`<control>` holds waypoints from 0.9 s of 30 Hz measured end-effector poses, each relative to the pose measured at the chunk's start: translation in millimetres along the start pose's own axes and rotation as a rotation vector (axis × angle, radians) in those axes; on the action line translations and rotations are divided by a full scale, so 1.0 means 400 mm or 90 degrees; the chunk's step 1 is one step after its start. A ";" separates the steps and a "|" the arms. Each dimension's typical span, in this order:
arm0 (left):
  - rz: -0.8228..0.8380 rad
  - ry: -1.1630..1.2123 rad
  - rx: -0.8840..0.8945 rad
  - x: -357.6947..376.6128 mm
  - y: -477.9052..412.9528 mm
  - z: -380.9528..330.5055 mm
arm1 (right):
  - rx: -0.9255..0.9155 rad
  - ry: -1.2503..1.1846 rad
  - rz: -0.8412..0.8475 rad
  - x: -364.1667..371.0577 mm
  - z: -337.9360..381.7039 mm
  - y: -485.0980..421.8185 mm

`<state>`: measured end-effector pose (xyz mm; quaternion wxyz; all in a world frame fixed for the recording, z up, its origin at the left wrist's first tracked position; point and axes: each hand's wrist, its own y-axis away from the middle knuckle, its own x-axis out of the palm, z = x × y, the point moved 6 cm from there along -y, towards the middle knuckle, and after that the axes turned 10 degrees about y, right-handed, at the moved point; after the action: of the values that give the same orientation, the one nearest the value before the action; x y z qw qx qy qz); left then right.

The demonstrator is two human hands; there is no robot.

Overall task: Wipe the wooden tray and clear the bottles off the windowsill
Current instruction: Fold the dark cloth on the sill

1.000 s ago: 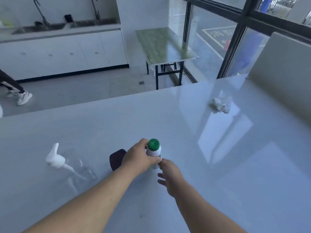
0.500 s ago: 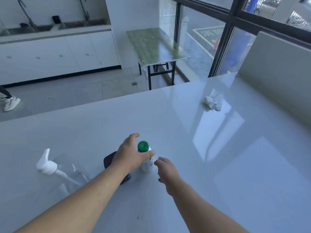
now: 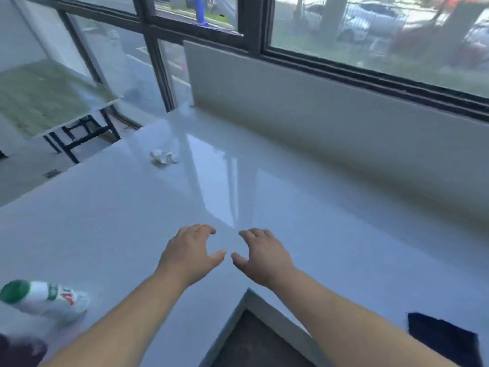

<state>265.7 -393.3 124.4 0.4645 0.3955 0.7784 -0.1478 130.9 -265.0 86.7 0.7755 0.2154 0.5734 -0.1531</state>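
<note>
Both hands, the left hand and right hand, hover empty and spread over the worktop; the green-capped bottle stands apart at its left edge, probably already cleared there.

head view, down over countertop

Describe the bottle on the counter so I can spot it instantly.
Start at the white counter under the window and follow the left forearm back to the frame's lower left corner. The bottle stands there, white with a green cap and a red and green label, beside a blurred dark object.
</note>
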 end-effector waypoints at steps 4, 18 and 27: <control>0.139 0.043 0.105 0.328 0.006 -0.298 | 0.140 0.013 -0.014 0.013 -0.388 0.235; 0.384 -0.095 0.380 0.976 0.222 -0.889 | 0.259 0.046 0.070 0.122 -1.036 0.911; 0.359 -0.191 0.427 1.000 0.204 -0.937 | 0.198 0.082 0.082 0.150 -1.072 0.909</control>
<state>-2.5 74.5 -3.8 0.4405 0.6946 0.4739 -0.3146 -28.2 267.0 -20.1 0.7026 0.3787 0.5763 -0.1757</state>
